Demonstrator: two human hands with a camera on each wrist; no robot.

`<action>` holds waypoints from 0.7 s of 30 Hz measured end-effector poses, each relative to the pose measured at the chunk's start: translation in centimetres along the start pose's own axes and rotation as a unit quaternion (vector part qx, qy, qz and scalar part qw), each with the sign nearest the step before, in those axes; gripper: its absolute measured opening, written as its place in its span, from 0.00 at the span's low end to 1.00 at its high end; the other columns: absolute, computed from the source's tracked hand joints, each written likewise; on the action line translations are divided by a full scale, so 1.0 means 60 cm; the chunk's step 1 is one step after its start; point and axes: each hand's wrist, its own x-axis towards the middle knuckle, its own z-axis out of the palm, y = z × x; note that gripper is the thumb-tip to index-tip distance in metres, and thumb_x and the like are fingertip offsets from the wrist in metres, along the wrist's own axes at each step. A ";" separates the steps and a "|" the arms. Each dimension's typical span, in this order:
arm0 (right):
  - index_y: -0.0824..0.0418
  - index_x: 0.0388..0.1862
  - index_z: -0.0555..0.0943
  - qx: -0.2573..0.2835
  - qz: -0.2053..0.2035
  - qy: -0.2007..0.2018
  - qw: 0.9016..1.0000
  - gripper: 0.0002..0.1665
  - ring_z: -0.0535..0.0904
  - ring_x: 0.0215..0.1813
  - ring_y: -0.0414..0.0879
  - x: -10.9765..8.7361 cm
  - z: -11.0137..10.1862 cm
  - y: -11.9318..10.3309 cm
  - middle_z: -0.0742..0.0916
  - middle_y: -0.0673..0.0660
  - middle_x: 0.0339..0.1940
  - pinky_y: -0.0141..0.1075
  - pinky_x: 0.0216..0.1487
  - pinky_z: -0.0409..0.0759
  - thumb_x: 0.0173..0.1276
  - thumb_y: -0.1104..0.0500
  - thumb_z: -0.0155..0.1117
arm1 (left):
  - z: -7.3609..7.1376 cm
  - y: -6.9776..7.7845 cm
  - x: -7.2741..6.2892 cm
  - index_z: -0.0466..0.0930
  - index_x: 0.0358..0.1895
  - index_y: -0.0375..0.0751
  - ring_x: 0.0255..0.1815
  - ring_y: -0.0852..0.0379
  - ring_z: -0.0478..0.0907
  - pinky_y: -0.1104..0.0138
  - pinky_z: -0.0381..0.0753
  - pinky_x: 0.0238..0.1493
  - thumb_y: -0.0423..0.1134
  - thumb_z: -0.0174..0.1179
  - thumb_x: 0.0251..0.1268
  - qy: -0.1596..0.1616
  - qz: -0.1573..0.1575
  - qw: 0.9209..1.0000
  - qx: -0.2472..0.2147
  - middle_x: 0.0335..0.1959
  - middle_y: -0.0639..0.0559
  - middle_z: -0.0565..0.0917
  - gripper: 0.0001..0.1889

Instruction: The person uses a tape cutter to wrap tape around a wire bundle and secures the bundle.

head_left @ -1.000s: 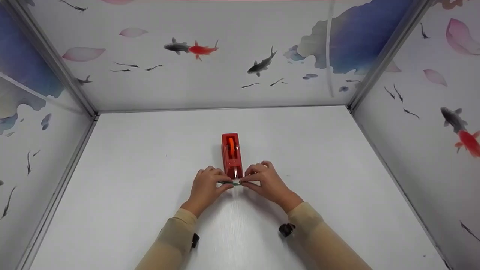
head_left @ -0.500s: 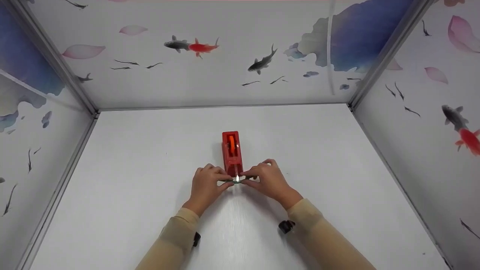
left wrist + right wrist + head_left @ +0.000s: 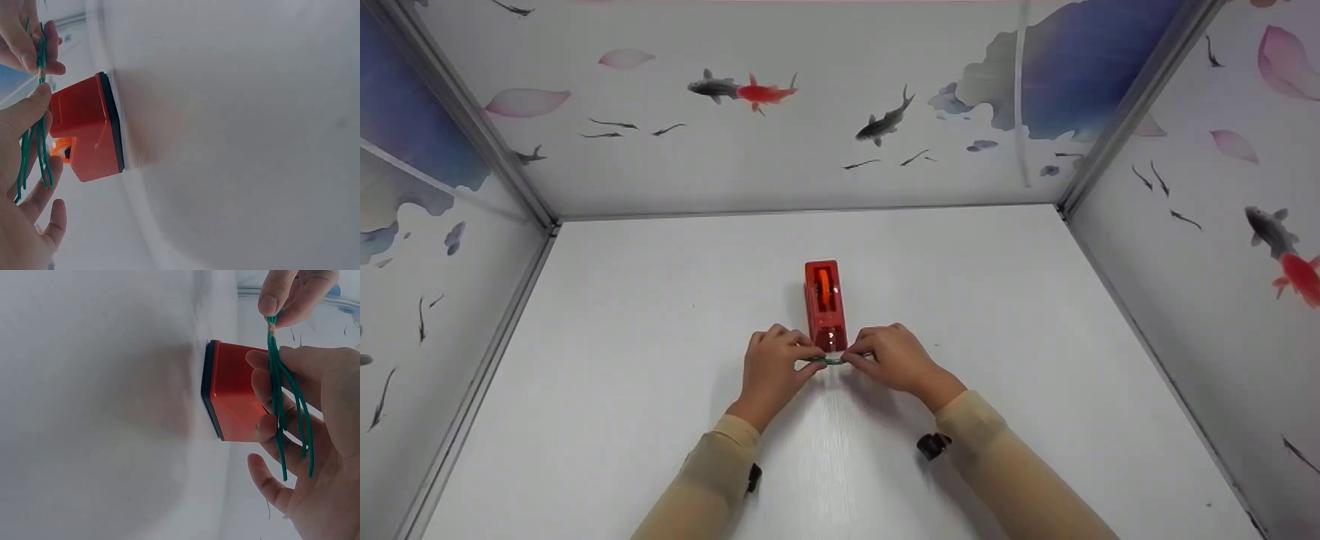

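Observation:
A bundle of thin green wires [image 3: 834, 361], with a tan band round its middle, is held crosswise just in front of a red tape dispenser [image 3: 823, 311]. My left hand [image 3: 775, 367] pinches its left part between thumb and fingers; loose wire ends [image 3: 44, 160] fan out across the palm in the left wrist view. On the other side, my right hand [image 3: 896, 360] pinches the right part. Several wire ends [image 3: 304, 433] hang past its fingers in the right wrist view. The banded middle [image 3: 272, 329] shows between both hands.
The dispenser, holding an orange reel [image 3: 823, 286], stands on the white table [image 3: 622, 337] directly beyond the hands. Printed walls enclose the table at the back [image 3: 810, 172], left [image 3: 450, 300] and right [image 3: 1185, 270].
The fingers of my right hand have drawn closer together at the bundle. A bright glint near the dispenser's front, seen half a second ago, has faded. My left hand has hardly moved.

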 end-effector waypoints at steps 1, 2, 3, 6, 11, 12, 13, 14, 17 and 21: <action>0.49 0.42 0.93 0.010 0.005 -0.005 1.000 0.09 0.81 0.32 0.36 0.001 0.000 0.000 0.90 0.44 0.34 0.41 0.47 0.79 0.73 0.51 0.69 | 0.000 0.000 0.000 0.94 0.41 0.62 0.44 0.57 0.77 0.56 0.78 0.53 0.53 0.79 0.53 0.004 0.001 1.000 0.002 0.36 0.62 0.87 0.11; 0.50 0.42 0.93 0.025 0.013 -0.012 1.000 0.09 0.80 0.33 0.36 0.002 0.000 0.000 0.90 0.44 0.34 0.39 0.45 0.80 0.73 0.51 0.69 | -0.001 0.000 0.000 0.94 0.41 0.62 0.44 0.57 0.77 0.56 0.78 0.54 0.53 0.79 0.53 0.006 0.003 1.000 0.005 0.36 0.61 0.87 0.12; 0.51 0.42 0.93 0.044 0.025 -0.021 0.998 0.08 0.80 0.33 0.36 0.003 0.000 0.000 0.90 0.44 0.34 0.37 0.43 0.80 0.73 0.52 0.69 | -0.001 0.000 0.001 0.94 0.41 0.61 0.44 0.57 0.77 0.55 0.78 0.53 0.52 0.79 0.53 0.009 0.005 1.000 0.005 0.36 0.61 0.87 0.12; 0.52 0.43 0.92 0.111 0.072 -0.052 0.990 0.08 0.78 0.35 0.39 0.005 -0.001 -0.002 0.89 0.45 0.35 0.35 0.39 0.79 0.73 0.53 0.69 | -0.002 0.000 0.001 0.94 0.40 0.62 0.44 0.57 0.77 0.56 0.78 0.53 0.52 0.80 0.53 0.014 0.006 1.000 0.006 0.36 0.61 0.87 0.11; 0.53 0.43 0.92 0.173 0.110 -0.058 0.977 0.07 0.77 0.36 0.42 0.004 -0.001 -0.005 0.89 0.46 0.36 0.35 0.38 0.77 0.71 0.54 0.71 | -0.002 0.000 0.001 0.94 0.40 0.61 0.43 0.57 0.76 0.56 0.77 0.53 0.50 0.80 0.52 0.020 0.010 1.000 -0.003 0.35 0.61 0.87 0.11; 0.53 0.43 0.92 0.178 0.109 -0.054 0.977 0.07 0.77 0.36 0.42 0.004 -0.002 -0.005 0.89 0.46 0.35 0.35 0.38 0.77 0.71 0.54 0.72 | -0.002 0.001 0.001 0.94 0.40 0.61 0.43 0.57 0.76 0.56 0.77 0.53 0.50 0.80 0.52 0.022 0.011 1.000 -0.005 0.35 0.61 0.87 0.11; 0.53 0.42 0.92 0.183 0.107 -0.048 0.976 0.06 0.77 0.35 0.43 0.003 -0.002 -0.004 0.89 0.47 0.35 0.35 0.38 0.78 0.70 0.55 0.72 | -0.002 0.001 0.002 0.94 0.40 0.61 0.43 0.57 0.76 0.56 0.77 0.53 0.49 0.81 0.52 0.023 0.012 1.000 -0.008 0.35 0.60 0.87 0.11; 0.52 0.42 0.92 0.186 0.107 -0.043 0.976 0.06 0.76 0.35 0.43 0.003 -0.002 -0.004 0.89 0.46 0.35 0.35 0.38 0.78 0.70 0.55 0.72 | -0.002 0.001 0.002 0.94 0.40 0.61 0.43 0.57 0.76 0.56 0.77 0.53 0.49 0.81 0.52 0.024 0.013 1.000 -0.012 0.36 0.60 0.88 0.11; 0.52 0.42 0.93 0.192 0.103 -0.031 0.975 0.06 0.77 0.35 0.42 0.002 -0.003 -0.004 0.89 0.46 0.33 0.33 0.38 0.78 0.68 0.56 0.73 | -0.003 0.002 0.001 0.94 0.40 0.60 0.43 0.57 0.77 0.56 0.77 0.52 0.48 0.81 0.52 0.023 0.010 0.999 -0.022 0.36 0.60 0.88 0.12; 0.51 0.42 0.93 0.193 0.088 -0.016 0.977 0.06 0.77 0.35 0.41 0.000 -0.002 -0.002 0.89 0.45 0.32 0.32 0.38 0.79 0.67 0.58 0.75 | -0.004 0.002 0.001 0.94 0.41 0.58 0.42 0.56 0.78 0.55 0.78 0.53 0.48 0.81 0.53 0.016 0.003 0.999 -0.038 0.36 0.59 0.88 0.11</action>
